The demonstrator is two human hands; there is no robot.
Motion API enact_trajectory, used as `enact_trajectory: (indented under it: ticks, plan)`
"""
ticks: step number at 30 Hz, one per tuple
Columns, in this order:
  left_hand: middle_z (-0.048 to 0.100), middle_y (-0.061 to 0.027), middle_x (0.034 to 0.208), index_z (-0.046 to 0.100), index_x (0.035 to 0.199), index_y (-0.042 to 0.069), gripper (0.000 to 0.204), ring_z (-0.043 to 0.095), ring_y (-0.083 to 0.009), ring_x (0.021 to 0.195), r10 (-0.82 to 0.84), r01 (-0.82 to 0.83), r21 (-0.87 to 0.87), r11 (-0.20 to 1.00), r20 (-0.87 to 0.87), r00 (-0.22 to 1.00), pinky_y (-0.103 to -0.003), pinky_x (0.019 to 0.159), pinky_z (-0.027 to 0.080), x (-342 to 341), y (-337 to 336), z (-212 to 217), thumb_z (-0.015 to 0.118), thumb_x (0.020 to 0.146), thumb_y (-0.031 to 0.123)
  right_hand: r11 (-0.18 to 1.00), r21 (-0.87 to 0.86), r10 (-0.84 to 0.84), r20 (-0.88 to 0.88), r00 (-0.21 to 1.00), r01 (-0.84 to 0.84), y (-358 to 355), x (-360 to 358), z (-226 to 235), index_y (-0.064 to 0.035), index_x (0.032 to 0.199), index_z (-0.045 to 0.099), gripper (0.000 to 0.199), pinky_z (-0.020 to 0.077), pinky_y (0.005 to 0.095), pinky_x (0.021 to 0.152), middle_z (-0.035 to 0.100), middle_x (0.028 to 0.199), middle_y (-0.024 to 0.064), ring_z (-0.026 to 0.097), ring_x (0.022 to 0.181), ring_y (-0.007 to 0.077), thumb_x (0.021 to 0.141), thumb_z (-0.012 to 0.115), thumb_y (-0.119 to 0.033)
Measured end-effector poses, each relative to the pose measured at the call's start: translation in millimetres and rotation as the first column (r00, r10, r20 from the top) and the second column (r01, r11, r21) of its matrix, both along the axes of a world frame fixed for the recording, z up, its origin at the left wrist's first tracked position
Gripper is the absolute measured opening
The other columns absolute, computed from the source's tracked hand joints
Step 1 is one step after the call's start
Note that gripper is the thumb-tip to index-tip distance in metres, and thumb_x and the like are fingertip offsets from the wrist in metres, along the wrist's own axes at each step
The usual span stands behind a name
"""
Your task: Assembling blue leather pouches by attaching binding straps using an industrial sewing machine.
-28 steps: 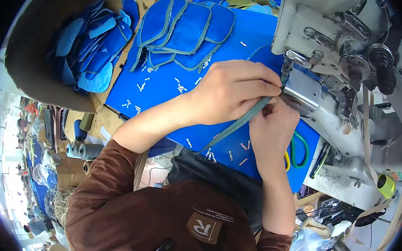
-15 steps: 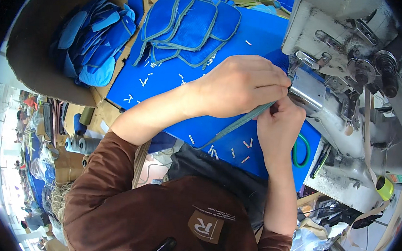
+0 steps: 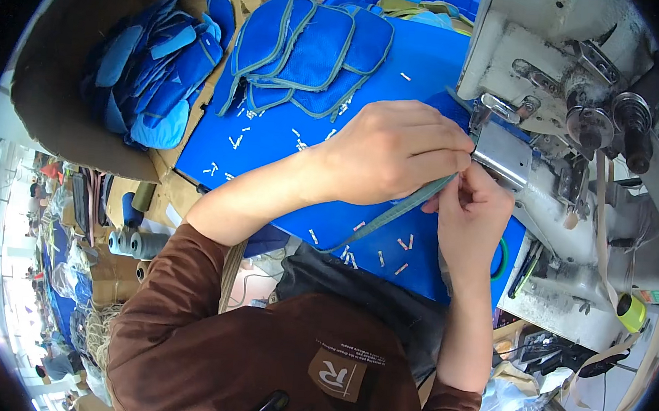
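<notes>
The right hand (image 3: 470, 219) pinches the grey-green tape (image 3: 398, 210) with pressed fingers, just beside the sewing machine (image 3: 579, 131). The left hand (image 3: 390, 152), fingers curled together, pinches it too; I think the tape should stay taut and straight into the metal guide (image 3: 505, 153). It is narrow, flat, lying across the blue table (image 3: 273, 144).

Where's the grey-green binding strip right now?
In the head view, the grey-green binding strip runs diagonally across the blue table, right of centre, pinched between the left hand and right hand beside the sewing machine.
</notes>
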State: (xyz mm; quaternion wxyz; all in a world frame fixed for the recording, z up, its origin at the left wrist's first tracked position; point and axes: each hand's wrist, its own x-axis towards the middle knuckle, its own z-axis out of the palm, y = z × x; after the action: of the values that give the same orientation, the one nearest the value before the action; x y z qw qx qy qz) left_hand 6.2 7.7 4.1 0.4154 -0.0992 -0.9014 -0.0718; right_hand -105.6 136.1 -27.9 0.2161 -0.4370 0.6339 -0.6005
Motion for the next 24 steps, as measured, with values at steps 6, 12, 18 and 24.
enact_trajectory:
  ticks: [6, 12, 18, 24]
  plan:
    - [0.070, -0.0126, 0.102, 0.070, 0.096, 0.000, 0.026, 0.070, -0.0290, 0.092, 0.047, -0.046, 0.055, 0.997, -0.010, 0.999, -0.037, 0.075, 0.057, 3, 6, -1, 0.067, 0.071, 0.003, 1.000, -0.007, 0.031, 0.192, 0.981, -0.030, 7, -6, 11, 0.0032, 0.090, 0.068, 0.011, 0.0511, 0.0210, 0.050, 0.064, 0.067, 0.0018, 0.061, 0.057, 0.0063, 0.095, 0.060, -0.001]
    - [0.071, -0.0119, 0.102, 0.071, 0.096, 0.001, 0.026, 0.071, -0.0277, 0.093, 0.060, -0.057, 0.193, 0.979, -0.010, 0.998, -0.036, 0.075, 0.058, 3, 7, -7, 0.066, 0.070, -0.004, 0.999, 0.015, 0.029, 0.278, 0.960, -0.035, 9, -3, 15, 0.0032, 0.090, 0.067, 0.009, 0.0502, 0.0197, 0.051, 0.063, 0.070, 0.0002, 0.059, 0.059, 0.0039, 0.095, 0.060, 0.000]
    - [0.072, -0.0116, 0.102, 0.070, 0.096, 0.001, 0.027, 0.071, -0.0282, 0.095, 0.040, -0.040, 0.236, 0.971, 0.005, 0.999, -0.036, 0.077, 0.058, 6, 10, -6, 0.067, 0.070, -0.005, 0.999, 0.002, 0.049, 0.200, 0.979, -0.050, 16, 1, 7, 0.0027, 0.089, 0.066, 0.009, 0.0479, 0.0184, 0.050, 0.063, 0.071, -0.0011, 0.057, 0.059, 0.0022, 0.096, 0.061, -0.002]
    - [0.072, -0.0118, 0.102, 0.070, 0.096, 0.001, 0.024, 0.071, -0.0293, 0.095, 0.083, -0.080, 0.157, 0.984, -0.014, 0.996, -0.037, 0.078, 0.058, 11, 17, -5, 0.068, 0.072, -0.002, 0.999, -0.011, 0.036, 0.252, 0.967, -0.034, 10, -4, 12, 0.0021, 0.092, 0.066, 0.013, 0.0463, 0.0176, 0.049, 0.065, 0.073, -0.0006, 0.056, 0.056, 0.0029, 0.099, 0.058, -0.004]
